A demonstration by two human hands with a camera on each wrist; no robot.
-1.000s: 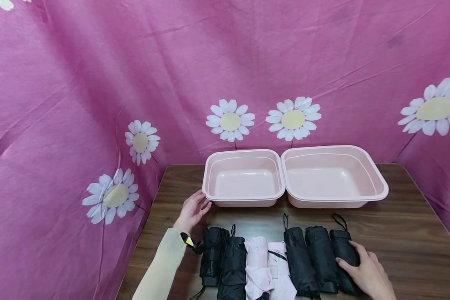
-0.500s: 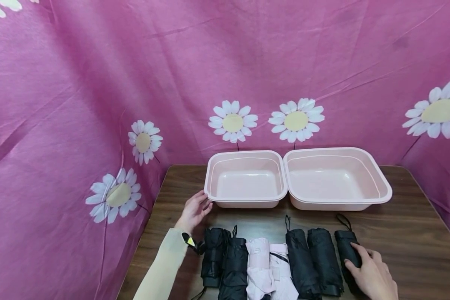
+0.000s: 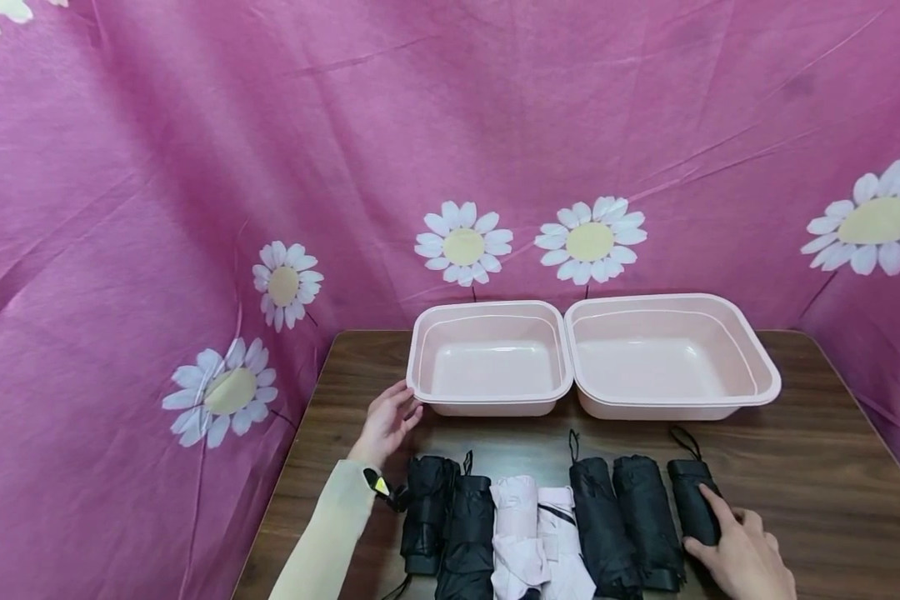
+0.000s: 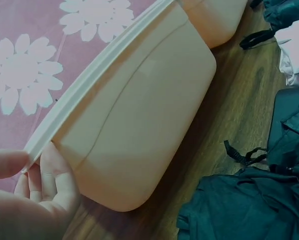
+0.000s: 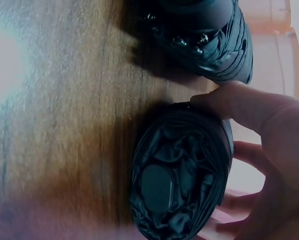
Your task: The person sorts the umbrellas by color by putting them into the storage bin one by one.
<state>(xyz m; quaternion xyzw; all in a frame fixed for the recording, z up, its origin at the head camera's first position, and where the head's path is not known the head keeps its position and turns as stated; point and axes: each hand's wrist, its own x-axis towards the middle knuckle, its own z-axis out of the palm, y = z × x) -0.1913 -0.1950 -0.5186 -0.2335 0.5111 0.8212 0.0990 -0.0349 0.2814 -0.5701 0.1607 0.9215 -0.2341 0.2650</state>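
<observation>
In the head view my left hand is at the front left corner of the smaller pink plastic basin. The left wrist view shows its thumb and fingers pinching the basin's rim. At the right end of a row of folded umbrellas, my right hand grips a black folding umbrella, thumb on one side and fingers on the other. From the right wrist, the end of that umbrella faces the camera. Its neighbour, another black umbrella, lies a narrow gap away.
A larger pink basin stands against the smaller one at the back of the wooden table. Two pale pink umbrellas lie mid-row, with black ones on either side. A pink flowered cloth hangs behind.
My right hand has shifted the rightmost umbrella slightly right, widening the gap to its neighbour. My left hand stays at the basin's corner.
</observation>
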